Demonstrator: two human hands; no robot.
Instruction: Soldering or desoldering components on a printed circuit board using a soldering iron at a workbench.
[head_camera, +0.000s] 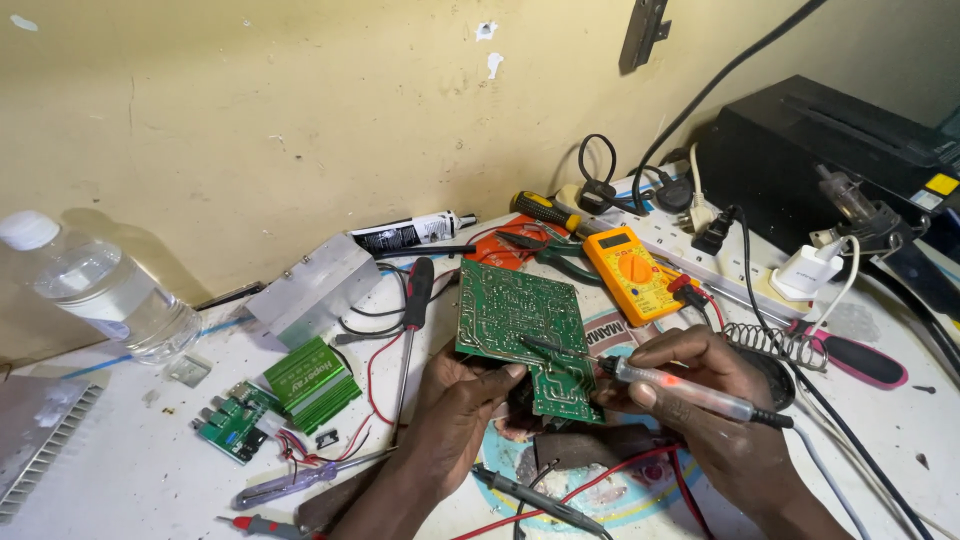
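Note:
My left hand (455, 395) grips the lower edge of a green circuit board (515, 325), holding it tilted up with its solder side facing me. A soldering iron with a clear handle and a red glowing light (680, 388) is pinched in my right hand (715, 400). The iron's tip rests on the board near its lower right part. A black cord runs from the iron's back end to the right.
A yellow multimeter (628, 272), a white power strip with plugs (730, 255), a coiled iron stand (775, 345) and a black box (830, 150) are on the right. A water bottle (95, 285), metal heat sinks (310, 290), screwdrivers (412, 320) and small green boards (235, 420) lie on the left.

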